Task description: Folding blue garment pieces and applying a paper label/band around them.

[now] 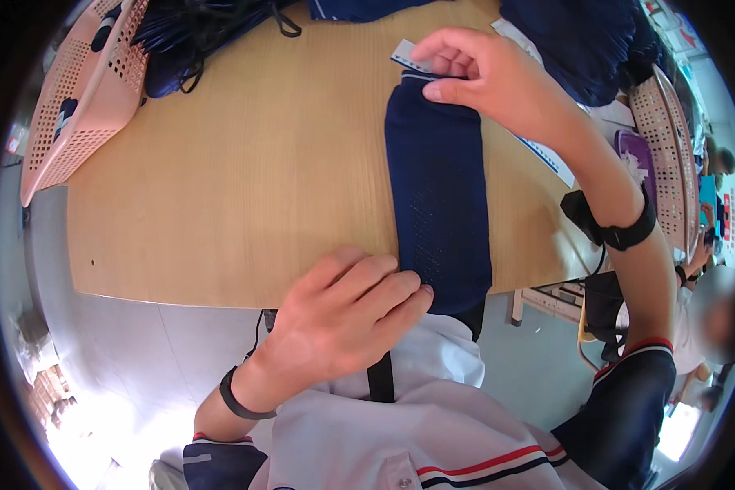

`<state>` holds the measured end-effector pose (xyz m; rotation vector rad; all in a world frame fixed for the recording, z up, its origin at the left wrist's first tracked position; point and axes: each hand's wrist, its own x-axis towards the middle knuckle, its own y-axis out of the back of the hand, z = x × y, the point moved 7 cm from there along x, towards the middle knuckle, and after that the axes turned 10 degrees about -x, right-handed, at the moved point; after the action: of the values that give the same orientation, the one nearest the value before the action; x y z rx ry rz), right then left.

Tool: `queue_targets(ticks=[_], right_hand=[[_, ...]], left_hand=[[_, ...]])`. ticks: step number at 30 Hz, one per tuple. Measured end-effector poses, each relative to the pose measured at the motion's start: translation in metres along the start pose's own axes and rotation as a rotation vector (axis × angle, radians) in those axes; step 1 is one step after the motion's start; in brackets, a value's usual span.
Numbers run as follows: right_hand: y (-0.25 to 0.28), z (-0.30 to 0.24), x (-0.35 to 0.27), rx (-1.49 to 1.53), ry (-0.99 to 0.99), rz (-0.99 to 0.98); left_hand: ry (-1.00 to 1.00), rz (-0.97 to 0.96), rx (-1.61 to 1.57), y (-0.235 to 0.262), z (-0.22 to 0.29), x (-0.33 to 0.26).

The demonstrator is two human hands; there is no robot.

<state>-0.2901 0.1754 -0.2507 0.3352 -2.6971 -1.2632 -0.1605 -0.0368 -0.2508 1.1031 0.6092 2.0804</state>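
Note:
A navy knit sock (438,171) lies flat and lengthwise on the table, with a thin white line at its far end and a patch of small dots lower down. At its near left edge, my left hand (347,306) has its fingers curled onto the fabric. My right hand (474,69) is at the far end, thumb on the sock's top and fingers curled over a white card strip (406,53) with a blue patterned edge. Part of the strip is hidden under those fingers.
On the wooden table (245,180), navy fabric with black cords (196,41) is heaped far left and a navy fabric pile (576,45) far right. Pink baskets (98,106) stand at both sides. Another white strip (547,159) lies beneath my right forearm. A person sits at right.

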Motion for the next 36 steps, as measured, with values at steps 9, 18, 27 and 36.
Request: queue_targets(ticks=[9, 18, 27, 36], right_hand=[[0.000, -0.023, -0.001, -0.538, 0.145, -0.075], [0.010, -0.024, -0.002, -0.033, -0.088, -0.307], [-0.014, -0.126, -0.088, -0.427, 0.330, 0.038], [-0.072, -0.117, -0.166, -0.612, 0.445, 0.442]], left_hand=[[-0.023, -0.054, -0.043, 0.002, 0.000, -0.002], [0.005, -0.060, -0.062, 0.009, -0.006, 0.008], [0.117, -0.428, -0.016, 0.005, -0.037, 0.008], [0.036, -0.624, 0.013, -0.004, -0.040, 0.008]])
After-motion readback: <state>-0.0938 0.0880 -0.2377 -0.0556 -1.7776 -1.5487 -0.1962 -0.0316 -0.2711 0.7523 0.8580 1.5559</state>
